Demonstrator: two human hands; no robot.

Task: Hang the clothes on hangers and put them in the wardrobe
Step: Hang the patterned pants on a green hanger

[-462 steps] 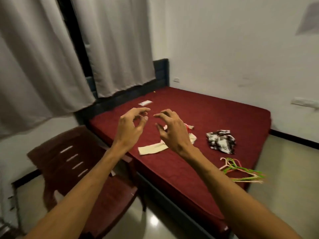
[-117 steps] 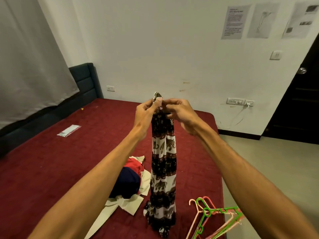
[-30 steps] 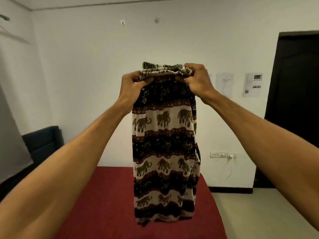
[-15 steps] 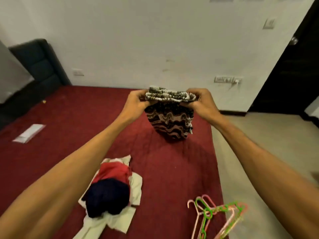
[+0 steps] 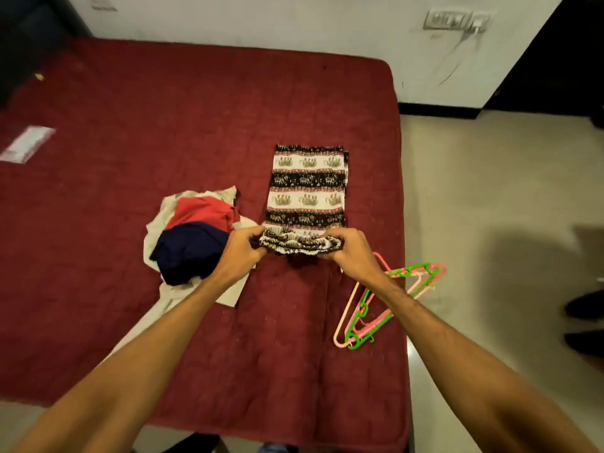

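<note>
broadly, the maroon bed (image 5: 163, 125) carried all of it. the elephant-print garment (image 5: 307, 188) lay flat on the bed's right half. its long axis ran straight away from the person, with the gathered waistband (image 5: 297, 245) at the near end. to its left, close by its near corner, sat a pile of clothes (image 5: 192, 246), navy on red on pale cloth, none of it on a hanger. to the garment's right, near the bed's right edge, lay a tangle of pink and green hangers (image 5: 376, 308), partly hidden under the right forearm (image 5: 425, 322).

the left hand (image 5: 243, 253) and the right hand (image 5: 351, 253) each had fingers curled round one end of the waistband, pinching it into a bunch. so the cloth stretched forward from the grip, while the hangers lay just beside and a little behind the right hand, well apart from the left. the right hand looked the likelier one to fetch a hanger while the left minded the waistband. no wardrobe showed, and nothing here sat inside anything else.
</note>
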